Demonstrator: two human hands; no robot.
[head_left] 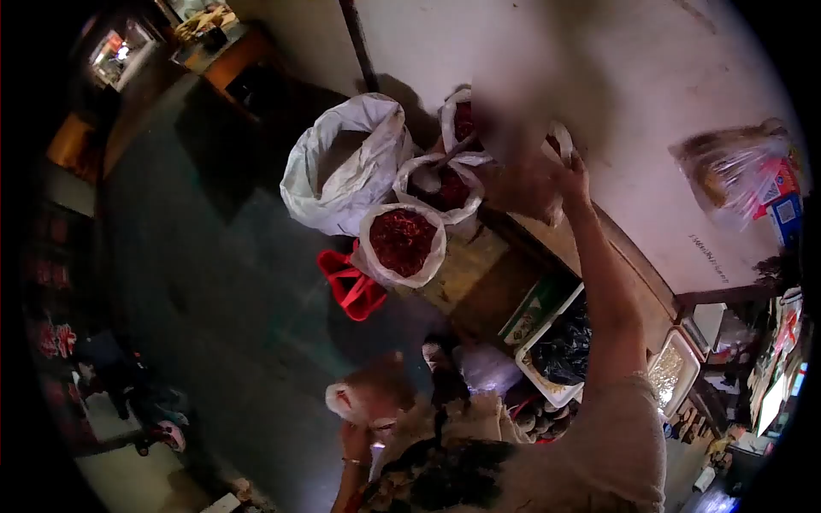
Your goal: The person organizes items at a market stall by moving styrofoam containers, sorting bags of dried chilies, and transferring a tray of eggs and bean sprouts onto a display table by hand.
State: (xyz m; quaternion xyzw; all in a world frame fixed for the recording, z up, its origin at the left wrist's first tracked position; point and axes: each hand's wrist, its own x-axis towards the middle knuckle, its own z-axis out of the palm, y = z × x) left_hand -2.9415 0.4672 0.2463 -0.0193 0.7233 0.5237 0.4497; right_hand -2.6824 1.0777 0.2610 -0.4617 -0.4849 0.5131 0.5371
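Observation:
My right hand (571, 177), at the end of my outstretched arm, is closed on the pale rim of a brownish sack (522, 190); a dark blur hides part of that sack. My left hand (356, 442), low in the view with a band at its wrist, is closed on a pale, partly see-through bag (376, 393) with a reddish patch at its white end. Left of the brownish sack, a white sack of dried red chillies (404, 242) stands with its rim rolled down. Behind it is another sack with red contents (445, 190) and a scoop-like tool (430, 177) in it.
A large white woven sack (346, 162) stands open by the wall. A red bag (352, 286) lies on the floor beside the chillies. Near my right arm are a box lined with black plastic (560, 346) and a white tray (676, 372). A plastic bag (735, 175) hangs on the wall.

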